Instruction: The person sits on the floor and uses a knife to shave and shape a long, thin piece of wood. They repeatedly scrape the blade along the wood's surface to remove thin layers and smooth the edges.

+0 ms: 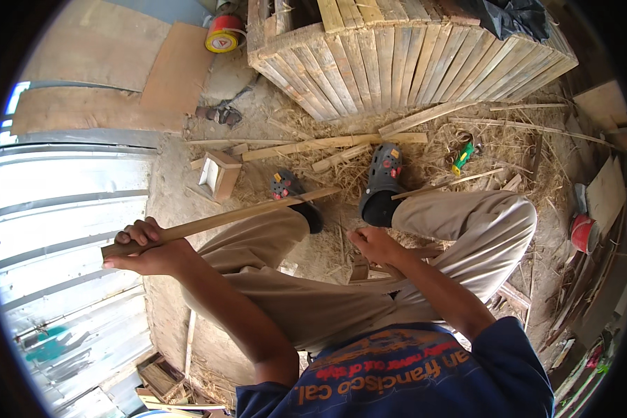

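Observation:
My left hand (pixel 153 252) is wrapped around one end of a long, flat wooden slat (pixel 251 214). The slat slants up to the right, across my left lower leg, and its far end is near my left shoe. Between my knees, my right hand (pixel 377 246) is closed, apart from the slat. Whatever its fingers may hold is hidden. Below that hand, partly covered by my arm and trousers, is a low wooden piece (pixel 369 270). Beyond the slat, a small wooden box (pixel 218 175) with a pale inside rests on the ground.
Several loose strips (pixel 334 144) and shavings cover the dirt floor ahead. A green-handled tool (pixel 463 158) lies right of my right shoe (pixel 384 174). A slatted wooden structure (pixel 411 66) stands at the far side, corrugated metal sheeting (pixel 70 209) at left, and a red can (pixel 584 233) at right.

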### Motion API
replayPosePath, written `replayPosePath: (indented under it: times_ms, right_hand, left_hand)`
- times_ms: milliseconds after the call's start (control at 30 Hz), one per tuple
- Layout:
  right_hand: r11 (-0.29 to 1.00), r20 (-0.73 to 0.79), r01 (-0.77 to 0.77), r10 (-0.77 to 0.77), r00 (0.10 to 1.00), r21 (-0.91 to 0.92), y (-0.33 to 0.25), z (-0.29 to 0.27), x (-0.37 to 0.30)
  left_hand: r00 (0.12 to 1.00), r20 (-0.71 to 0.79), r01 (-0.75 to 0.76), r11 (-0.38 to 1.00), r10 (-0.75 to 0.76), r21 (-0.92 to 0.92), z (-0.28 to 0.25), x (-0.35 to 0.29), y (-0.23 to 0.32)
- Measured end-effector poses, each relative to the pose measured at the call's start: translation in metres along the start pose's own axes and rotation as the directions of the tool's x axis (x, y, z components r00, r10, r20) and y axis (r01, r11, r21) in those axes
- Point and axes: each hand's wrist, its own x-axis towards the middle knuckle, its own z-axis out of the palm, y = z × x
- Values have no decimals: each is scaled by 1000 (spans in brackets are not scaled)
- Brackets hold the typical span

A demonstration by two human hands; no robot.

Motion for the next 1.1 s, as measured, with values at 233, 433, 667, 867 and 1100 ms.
replayPosePath:
  times_ms: [233, 433, 667, 867, 1100]
  right_hand:
    - [985, -75, 110, -120, 990, -133, -9, 15, -7]
    - [972, 44, 223, -220, 974, -78, -53, 10, -40]
    - [824, -70, 540, -537, 841, 169, -118, 44, -66]
    - [817, 109, -159, 118, 987, 554, -111, 47, -24]
    - [797, 9, 469, -510, 860, 382, -126, 54, -47]
  left_hand:
    - [991, -132, 17, 991, 0, 131, -1, 5, -4]
    - [998, -33, -52, 989, 57, 141, -4, -9, 2]
    - [991, 90, -100, 995, 101, -8, 10, -43, 16]
    - [985, 136, -97, 994, 103, -54, 17, -50, 21]
    - [987, 135, -91, 996, 89, 7, 29, -54, 11]
